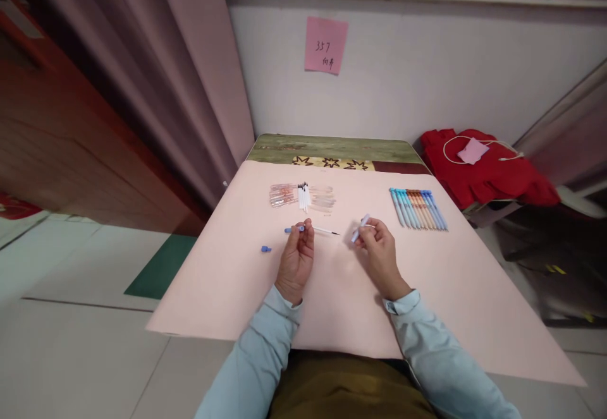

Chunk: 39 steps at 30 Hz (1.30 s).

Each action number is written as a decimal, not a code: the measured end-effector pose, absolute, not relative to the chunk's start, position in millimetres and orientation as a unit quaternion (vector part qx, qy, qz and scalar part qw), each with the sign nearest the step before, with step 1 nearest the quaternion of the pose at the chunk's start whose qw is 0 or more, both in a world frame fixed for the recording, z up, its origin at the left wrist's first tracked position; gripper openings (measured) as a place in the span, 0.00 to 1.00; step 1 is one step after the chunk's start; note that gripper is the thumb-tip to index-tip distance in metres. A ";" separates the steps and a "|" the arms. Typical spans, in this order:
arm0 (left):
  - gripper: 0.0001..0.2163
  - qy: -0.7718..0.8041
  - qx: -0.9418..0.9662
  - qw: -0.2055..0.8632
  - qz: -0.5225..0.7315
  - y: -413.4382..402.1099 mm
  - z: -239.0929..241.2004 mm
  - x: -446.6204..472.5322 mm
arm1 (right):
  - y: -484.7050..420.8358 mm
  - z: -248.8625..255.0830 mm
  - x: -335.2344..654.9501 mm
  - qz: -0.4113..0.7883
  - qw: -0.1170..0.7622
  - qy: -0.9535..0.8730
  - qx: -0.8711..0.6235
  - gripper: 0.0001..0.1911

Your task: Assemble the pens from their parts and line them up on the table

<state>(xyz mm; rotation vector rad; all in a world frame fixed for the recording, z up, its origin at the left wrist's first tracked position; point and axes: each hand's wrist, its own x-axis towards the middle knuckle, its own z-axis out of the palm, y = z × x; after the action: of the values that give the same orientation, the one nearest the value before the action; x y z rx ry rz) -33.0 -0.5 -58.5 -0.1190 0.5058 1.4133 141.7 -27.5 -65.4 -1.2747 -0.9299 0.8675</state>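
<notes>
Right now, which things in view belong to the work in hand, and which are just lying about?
Seemingly part of the work:
- blue piece, in the left hand
- pale tube, in the right hand
- single refill
- blue cap
- white refills
- clear pieces
- pens

Seemingly just lying about:
- red cloth
- pink note on it

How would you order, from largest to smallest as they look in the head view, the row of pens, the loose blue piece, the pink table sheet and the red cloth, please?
1. Pink table sheet
2. Red cloth
3. Row of pens
4. Loose blue piece

No two look alike in size.
</notes>
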 end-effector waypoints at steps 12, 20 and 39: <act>0.12 0.222 -0.062 0.730 0.644 -0.2 -60.6 -34.0 | -34.3 -64.9 132.3 0.398 0.670 -0.380 -0.498 0.17; 0.11 0.221 -0.059 0.726 0.648 -0.8 -61.9 -34.4 | -37.5 -60.9 127.7 0.416 0.669 -0.400 -0.469 0.17; 0.12 0.223 -0.048 0.723 0.652 -1.5 -60.1 -33.7 | -38.7 -62.6 125.4 0.453 0.634 -0.421 -0.465 0.15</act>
<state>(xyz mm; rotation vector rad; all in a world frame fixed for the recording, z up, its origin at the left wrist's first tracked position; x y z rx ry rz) -33.7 -1.5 -60.1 -0.1051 0.4935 1.4405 125.4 -38.7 -62.6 -1.0626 -0.9629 1.0363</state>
